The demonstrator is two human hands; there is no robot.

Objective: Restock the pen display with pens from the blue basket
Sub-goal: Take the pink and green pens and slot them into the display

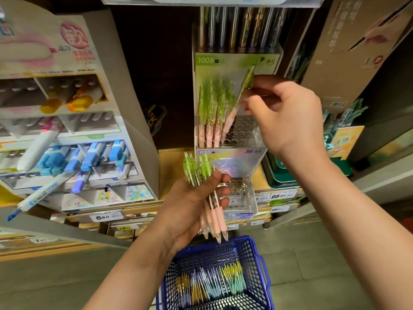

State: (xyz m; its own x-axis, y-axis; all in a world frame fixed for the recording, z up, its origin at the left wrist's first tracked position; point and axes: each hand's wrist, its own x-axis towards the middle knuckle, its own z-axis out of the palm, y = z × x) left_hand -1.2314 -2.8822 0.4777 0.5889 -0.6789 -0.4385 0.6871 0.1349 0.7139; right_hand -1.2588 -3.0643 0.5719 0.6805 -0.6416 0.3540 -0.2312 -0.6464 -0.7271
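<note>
Right hand (288, 115) pinches one pen (238, 101), axis tilted, tip below-left of the grip at the pen display (245, 128). Vacant holes lie straight beneath that hand. Left hand (192, 206), lower, grips spare pens (215, 205).

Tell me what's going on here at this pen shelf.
A person is restocking a clear pen display. The right hand pinches one green-and-pink pen, tilted, its tip beside pens already standing there. The left hand grips a bunch of matching pens. The blue basket below holds more pens.
</note>
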